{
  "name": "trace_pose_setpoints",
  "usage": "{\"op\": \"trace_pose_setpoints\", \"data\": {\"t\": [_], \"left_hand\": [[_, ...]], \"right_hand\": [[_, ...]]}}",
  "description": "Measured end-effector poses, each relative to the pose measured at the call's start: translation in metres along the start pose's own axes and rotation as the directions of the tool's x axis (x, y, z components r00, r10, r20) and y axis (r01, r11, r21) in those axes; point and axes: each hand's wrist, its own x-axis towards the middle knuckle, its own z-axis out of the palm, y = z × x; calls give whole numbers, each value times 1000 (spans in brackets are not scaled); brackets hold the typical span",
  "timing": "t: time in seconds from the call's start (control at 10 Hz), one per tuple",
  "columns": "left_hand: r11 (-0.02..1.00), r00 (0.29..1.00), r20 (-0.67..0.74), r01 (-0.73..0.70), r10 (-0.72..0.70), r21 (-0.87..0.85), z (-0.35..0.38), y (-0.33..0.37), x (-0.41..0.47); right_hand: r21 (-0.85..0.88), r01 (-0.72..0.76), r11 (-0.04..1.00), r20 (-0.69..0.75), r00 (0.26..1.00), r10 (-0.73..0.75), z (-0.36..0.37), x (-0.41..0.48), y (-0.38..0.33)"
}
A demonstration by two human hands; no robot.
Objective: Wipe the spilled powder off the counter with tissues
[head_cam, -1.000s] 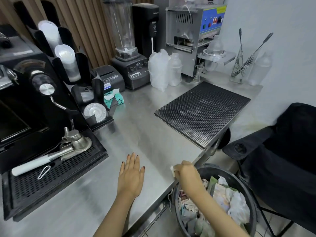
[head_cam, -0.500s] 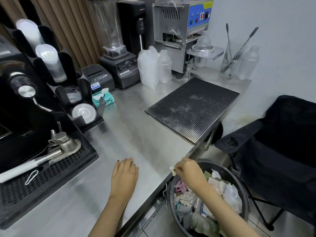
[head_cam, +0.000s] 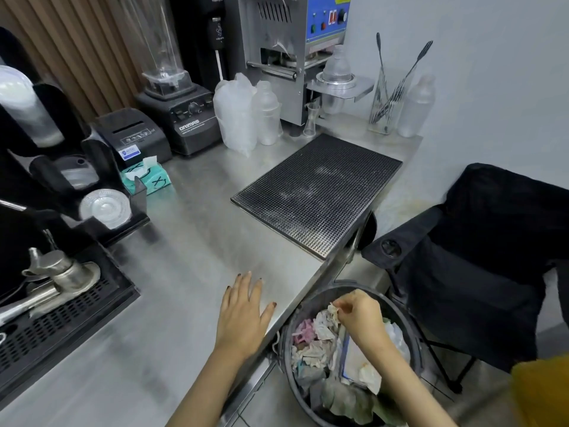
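My left hand (head_cam: pixel 243 315) lies flat, fingers spread, on the steel counter (head_cam: pixel 191 241) close to its front edge. My right hand (head_cam: pixel 360 315) is off the counter, over the black trash bin (head_cam: pixel 414 334), with its fingertips pinched on a small crumpled white tissue (head_cam: pixel 333 311) just above the heap of used tissues. A teal tissue box (head_cam: pixel 147 177) with a sheet sticking up stands at the back left. No distinct powder shows on the bare steel.
A black rubber mat (head_cam: pixel 317 192) with faint whitish smears covers the counter's right end. The coffee machine's drip tray (head_cam: pixel 55 328) is at left; blender (head_cam: pixel 175 109), bottles and a sealing machine line the back. A black folding chair (head_cam: pixel 480 241) stands beside the bin.
My right hand carried the small tissue from the counter's edge out over the bin and lower. My left hand stayed flat on the counter. The view shifted right and down.
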Motion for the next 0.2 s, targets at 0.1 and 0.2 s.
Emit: {"op": "trace_pose_setpoints", "data": {"t": [0.1, 0.2], "left_hand": [[999, 1000, -7, 8, -8, -35, -2, 1, 1], [1000, 1000, -15, 17, -17, -22, 0, 2, 2]], "right_hand": [[3, 37, 999, 11, 999, -37, 0, 4, 1], [75, 51, 996, -34, 998, -48, 0, 9, 3]]}}
